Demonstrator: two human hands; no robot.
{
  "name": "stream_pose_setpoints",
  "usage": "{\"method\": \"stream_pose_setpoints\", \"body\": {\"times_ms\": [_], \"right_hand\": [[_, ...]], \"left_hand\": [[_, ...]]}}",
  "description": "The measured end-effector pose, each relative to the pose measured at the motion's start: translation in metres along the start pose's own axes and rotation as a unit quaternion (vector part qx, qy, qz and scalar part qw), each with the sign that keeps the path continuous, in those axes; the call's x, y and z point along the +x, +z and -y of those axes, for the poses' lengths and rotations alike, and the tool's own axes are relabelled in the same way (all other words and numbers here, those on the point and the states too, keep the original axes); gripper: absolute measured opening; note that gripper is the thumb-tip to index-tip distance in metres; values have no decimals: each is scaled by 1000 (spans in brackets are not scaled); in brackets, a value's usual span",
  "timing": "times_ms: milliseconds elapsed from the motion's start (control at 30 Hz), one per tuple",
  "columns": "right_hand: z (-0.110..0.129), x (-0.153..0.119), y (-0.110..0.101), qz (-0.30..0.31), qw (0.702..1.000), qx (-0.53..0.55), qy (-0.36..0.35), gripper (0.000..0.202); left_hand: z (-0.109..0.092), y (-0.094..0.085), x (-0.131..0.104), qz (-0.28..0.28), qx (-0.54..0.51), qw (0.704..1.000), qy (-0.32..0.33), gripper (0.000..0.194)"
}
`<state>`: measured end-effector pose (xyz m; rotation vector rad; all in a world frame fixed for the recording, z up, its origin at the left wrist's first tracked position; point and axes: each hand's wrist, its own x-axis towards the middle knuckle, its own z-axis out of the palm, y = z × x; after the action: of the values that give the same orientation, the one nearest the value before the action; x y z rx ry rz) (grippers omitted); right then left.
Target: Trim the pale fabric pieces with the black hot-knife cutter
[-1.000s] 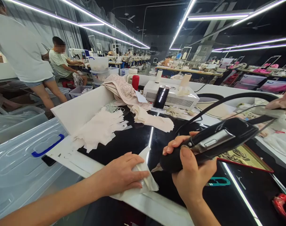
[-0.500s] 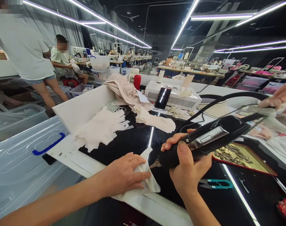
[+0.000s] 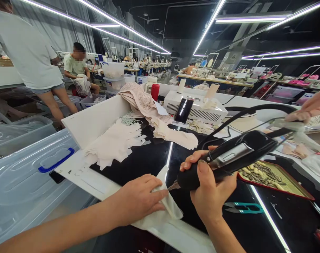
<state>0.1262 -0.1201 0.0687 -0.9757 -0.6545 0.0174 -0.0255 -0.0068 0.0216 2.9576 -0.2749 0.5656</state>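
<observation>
My left hand (image 3: 140, 200) holds a cream fabric strip (image 3: 172, 207) at the front table edge, fingers over it. The strip's far corner points up and away, and its near part drapes towards the edge. Wrapped in my right hand (image 3: 211, 188) is a black corded hand tool (image 3: 231, 154) with a silver lever. Its flat metal tip points left, close to the strip beside my left fingertips; whether they touch, I cannot tell. Blue-handled thread snips (image 3: 245, 207) lie right of my right wrist.
Cream fabric pieces (image 3: 117, 140) pile at left, with a folded stack (image 3: 173, 134) behind. A phone (image 3: 184, 109) leans on a white vented box (image 3: 210, 112). A red-rimmed tray (image 3: 294, 182) holds sunflower seeds and peanuts. Another person's hand (image 3: 311, 107) is at far right, near the cable.
The view has shifted slightly, moving the table a little right. The strip's near end lies slightly further right. Both my hands keep their holds. The seated person at back left has moved the cloth.
</observation>
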Motion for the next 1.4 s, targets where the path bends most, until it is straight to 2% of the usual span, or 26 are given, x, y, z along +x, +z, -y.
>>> {"method": "stream_pose_setpoints", "body": {"times_ms": [100, 200, 400, 500, 633, 900, 1167, 1400], "right_hand": [[0, 0, 0, 2, 1000, -6, -2, 37], [0, 0, 0, 3, 1000, -10, -3, 36], [0, 0, 0, 7, 1000, 5, -1, 37], [0, 0, -1, 10, 1000, 12, -3, 36], [0, 0, -1, 13, 1000, 12, -7, 35], [2, -1, 0, 17, 1000, 5, -8, 33], [3, 1, 3, 1, 1000, -1, -4, 35], [-5, 7, 10, -7, 1000, 14, -17, 36]], "left_hand": [[16, 0, 9, -18, 8, 999, 35, 20], [32, 0, 21, -20, -38, 995, 88, 19], [54, -5, 36, 66, -141, 980, 121, 28], [60, -8, 35, 73, -155, 978, 116, 27], [64, -12, 30, 60, -177, 977, 101, 26], [64, -21, 22, 88, -177, 975, 103, 26], [63, -19, 14, 84, -136, 981, 111, 24], [63, -17, 12, 74, -131, 983, 109, 26]]}}
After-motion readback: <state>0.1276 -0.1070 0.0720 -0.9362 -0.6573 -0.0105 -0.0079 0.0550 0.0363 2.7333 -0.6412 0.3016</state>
